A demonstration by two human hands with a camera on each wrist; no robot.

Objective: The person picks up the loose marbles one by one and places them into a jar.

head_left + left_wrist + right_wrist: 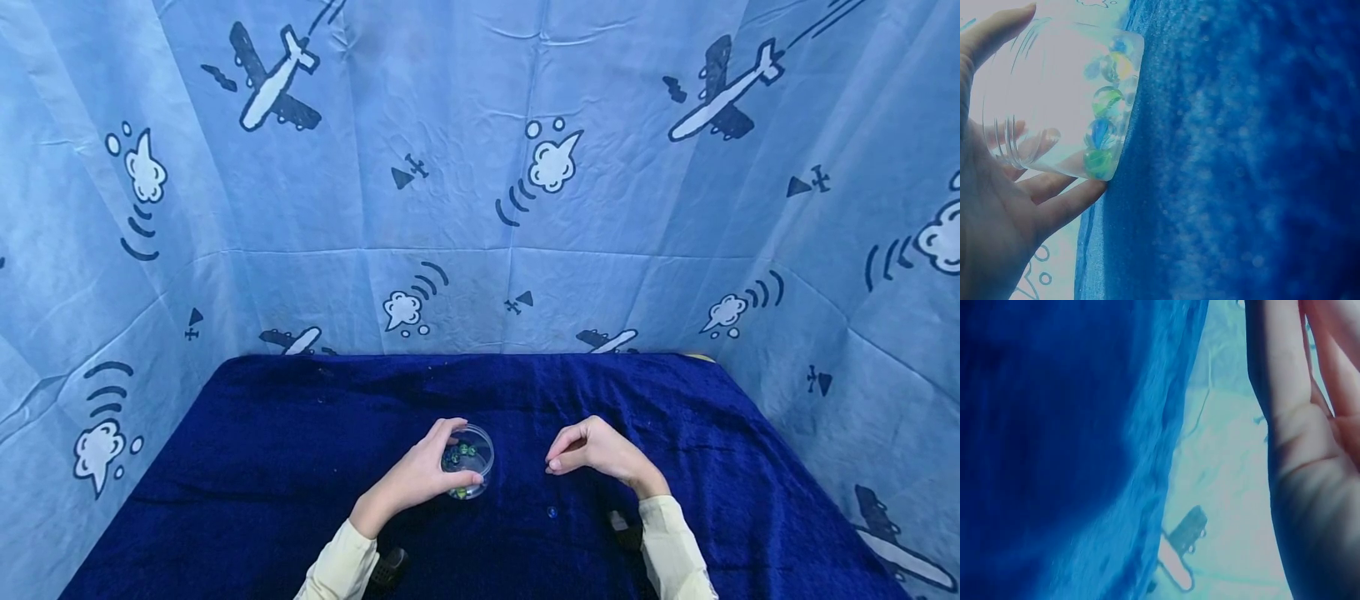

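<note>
My left hand (427, 468) grips a clear round jar (491, 457) by its side, thumb and fingers spread around the wall. Several glass marbles (1109, 102), green, blue and yellow, lie at the jar's bottom, visible through its wall in the left wrist view. To the right of the jar, my right hand (600, 450) is held over the cloth, thumb and forefinger pinching a small dark marble (549, 469) that is mostly covered by the fingertips. A loose blue marble (552, 512) lies on the cloth below that hand. The right wrist view cuts off the fingertips.
Dark blue plush cloth (300, 500) covers the table, with low wrinkles on the right side. Light blue curtains (465, 200) printed with planes and clouds stand behind it and at both sides.
</note>
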